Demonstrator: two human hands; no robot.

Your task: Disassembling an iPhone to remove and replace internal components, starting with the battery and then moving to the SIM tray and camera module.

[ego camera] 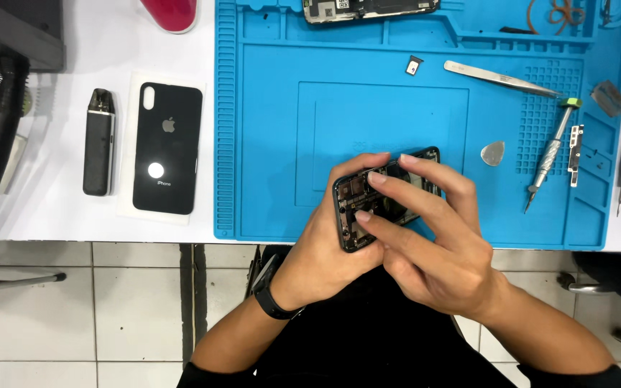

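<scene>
Cradling an opened phone (386, 197) from below near the blue mat's (267, 144) front edge, left hand (325, 244) wrapped around it, right hand (433, 251) fingertips pressing its exposed insides, tweezers (501, 77) and screwdriver (551, 154) toward the right edge.

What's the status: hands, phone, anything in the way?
Left hand cradles the opened phone body over the blue mat. Right hand fingers press into its insides. Tweezers, screwdriver, pick lie apart, right.
</scene>
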